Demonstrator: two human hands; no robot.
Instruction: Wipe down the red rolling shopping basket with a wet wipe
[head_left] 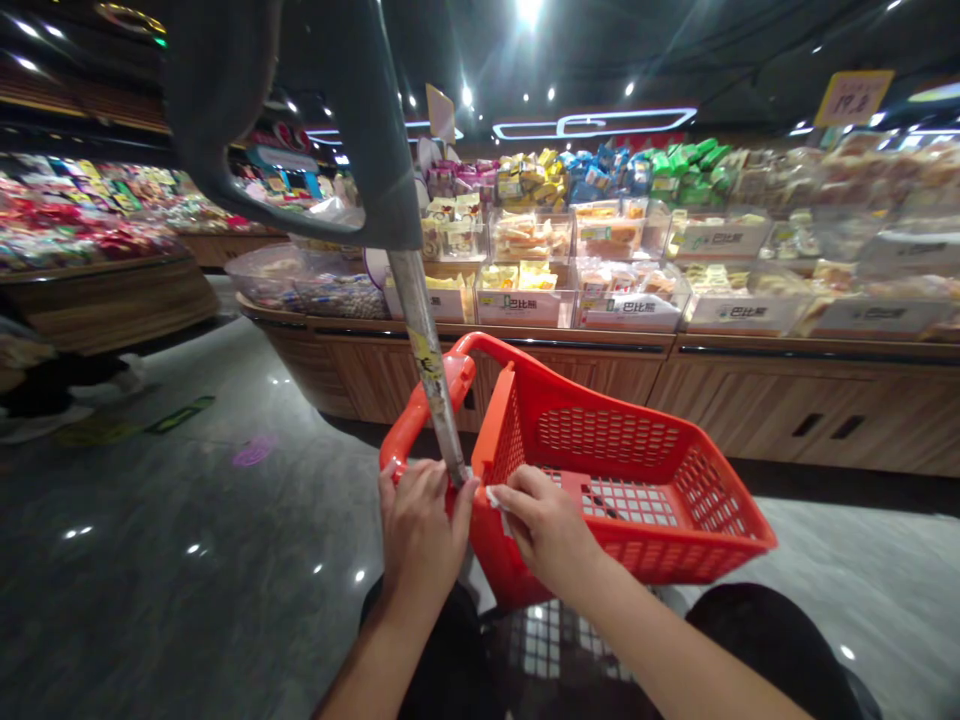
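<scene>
1. Hands (544, 530): 2, both at the near edge of the landmark basket.
2. Red plastic shopping basket (675, 540): 1, the landmark.
3. Metal pole (427, 360): 1, rising from the basket's near left corner.
4. Labelled clear bins (525, 305): about 6 in the front row beyond the basket; glare makes the count uncertain.
5. Yellow price sign (853, 98): 1, far beyond the basket, to the right.
6. Floor decals (253, 451): 2, left of the basket.

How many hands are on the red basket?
2: the left hand grips the basket rim left of the metal pole; the right hand grips the rim right of it.
</scene>
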